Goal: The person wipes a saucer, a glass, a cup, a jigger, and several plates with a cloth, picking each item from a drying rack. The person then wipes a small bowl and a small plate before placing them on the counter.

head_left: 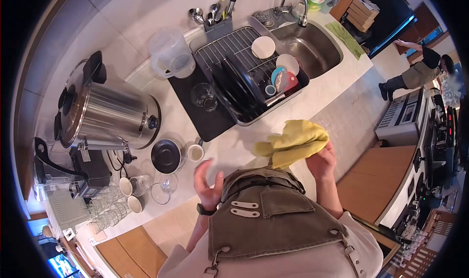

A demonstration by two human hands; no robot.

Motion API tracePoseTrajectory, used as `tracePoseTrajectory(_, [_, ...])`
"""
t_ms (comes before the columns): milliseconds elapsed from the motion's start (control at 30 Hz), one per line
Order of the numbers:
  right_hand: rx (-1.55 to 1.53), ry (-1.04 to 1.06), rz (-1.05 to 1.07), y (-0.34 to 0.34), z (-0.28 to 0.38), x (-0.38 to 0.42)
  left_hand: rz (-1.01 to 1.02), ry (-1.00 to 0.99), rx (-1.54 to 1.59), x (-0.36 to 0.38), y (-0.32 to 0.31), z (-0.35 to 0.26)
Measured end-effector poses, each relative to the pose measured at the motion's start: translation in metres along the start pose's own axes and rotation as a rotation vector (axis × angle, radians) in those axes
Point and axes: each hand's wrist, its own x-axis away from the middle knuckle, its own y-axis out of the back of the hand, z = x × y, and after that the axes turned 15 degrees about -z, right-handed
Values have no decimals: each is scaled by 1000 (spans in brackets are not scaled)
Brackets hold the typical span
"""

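Observation:
A crumpled yellow cloth (298, 142) hangs from my right hand (322, 162), whose fingers are closed on its right end, in front of the counter edge. My left hand (208, 184), with a dark watch at the wrist, holds nothing; its fingers are apart and curved. Just beyond it stands a white mug (195, 153) with a dark handle. A black bowl (166, 156) is left of the mug, and clear glassware (163, 190) stands nearer to me. Black plates (237, 90) stand on edge in the dish rack (288, 100).
A large steel urn (115, 114) stands on the left. On the dark mat (207, 124) are a glass (203, 96) and a clear plastic jug (171, 58). The sink (317, 48) lies at the far right, beside a green cloth (344, 40). Another person (420, 70) is across the room.

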Motion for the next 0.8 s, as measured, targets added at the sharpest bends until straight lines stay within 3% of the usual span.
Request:
tracePoseTrajectory(33, [-62,-68,37,-3,3,-9,135,69,104,-12,-19,-16])
tracePoseTrajectory(100, [-158,-202,115,-6,13,-26,332,-75,107,-40,-72,-54])
tracePoseTrajectory(133, [-206,-270,154,-7,21,-35,350,-46,171,-49,-108,-82])
tracePoseTrajectory(167, [-161,-275,105,-4,30,-40,372,-17,232,-55,-141,-103])
tracePoseTrajectory(267, [16,-69,340,53,52,-79,867,-141,25,-70,-209,-124])
tracePoseTrajectory(367, [122,71,133,65,101,-95,865,-229,253,-62,-267,-129])
tracePoseTrajectory(467, [341,228,29,78,132,-118,762,146,475,-39,-316,-145])
tracePoseTrajectory(600, [619,279,99,85,154,-144,862,223,351,-24,-357,-126])
tracePoseTrajectory(633, [672,263,108,81,162,-147,754,307,352,-22,-361,-127])
tracePoseTrajectory(733, [737,195,230,84,187,-163,414,277,312,-41,-369,-134])
tracePoseTrajectory(800, [688,109,358,92,204,-172,334,263,462,-60,-372,-149])
